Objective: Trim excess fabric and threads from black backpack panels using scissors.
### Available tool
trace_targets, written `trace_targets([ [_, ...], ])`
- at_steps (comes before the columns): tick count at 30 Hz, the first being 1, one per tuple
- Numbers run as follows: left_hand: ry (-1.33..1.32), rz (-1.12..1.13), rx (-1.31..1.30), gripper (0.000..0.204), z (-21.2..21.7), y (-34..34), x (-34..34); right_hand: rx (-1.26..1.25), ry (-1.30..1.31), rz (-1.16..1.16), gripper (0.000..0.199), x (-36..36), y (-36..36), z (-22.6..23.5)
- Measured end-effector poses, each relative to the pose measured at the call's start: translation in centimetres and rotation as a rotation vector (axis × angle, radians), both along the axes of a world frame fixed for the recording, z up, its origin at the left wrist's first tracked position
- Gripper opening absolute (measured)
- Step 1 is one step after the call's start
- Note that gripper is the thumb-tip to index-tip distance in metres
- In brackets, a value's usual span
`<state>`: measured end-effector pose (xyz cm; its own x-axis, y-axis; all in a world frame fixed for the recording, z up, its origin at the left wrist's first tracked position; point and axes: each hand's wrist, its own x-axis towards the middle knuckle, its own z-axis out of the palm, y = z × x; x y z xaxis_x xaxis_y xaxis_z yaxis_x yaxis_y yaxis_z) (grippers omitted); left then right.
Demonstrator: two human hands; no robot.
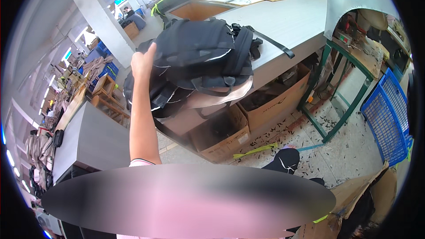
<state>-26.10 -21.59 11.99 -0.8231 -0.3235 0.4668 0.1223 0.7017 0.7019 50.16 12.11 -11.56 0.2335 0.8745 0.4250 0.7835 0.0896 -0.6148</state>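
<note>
A black backpack (190,40) with pale raw seam edges, straps and buckles lies at the near edge of the grey worktable (287,22). Part of it hangs over that edge, where a beige panel (221,98) shows below the black cloth. My left hand (142,63) is closed on the backpack's left side, with the thumb pointing up and the other fingers mostly hidden. A loose black strap (274,44) stretches from the bag to the right across the tabletop. My right hand is out of view.
Cardboard boxes (220,139) with dark contents stand under the table. At right are a green-framed stand (330,93) and a blue plastic basket (389,115). Dark scraps litter the floor. Another grey table (88,137) stands left, and an opened carton (354,194) sits lower right.
</note>
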Motion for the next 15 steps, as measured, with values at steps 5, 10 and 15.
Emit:
trace_targets([
  [5,-0.329,-0.240,-0.237,0.059,1.0,0.8,-4.1,0.028,0.748,0.581,0.050,4.8,6.6,-11.6],
  [10,-0.327,-0.406,0.397,0.013,2.6,1.9,-5.9,-0.159,0.391,0.601,0.057,-4.2,1.1,-5.2],
  [15,0.205,-0.710,0.136,0.013,9.8,4.7,-6.6,-0.069,0.097,0.692,0.057,-4.8,0.1,-3.8],
])
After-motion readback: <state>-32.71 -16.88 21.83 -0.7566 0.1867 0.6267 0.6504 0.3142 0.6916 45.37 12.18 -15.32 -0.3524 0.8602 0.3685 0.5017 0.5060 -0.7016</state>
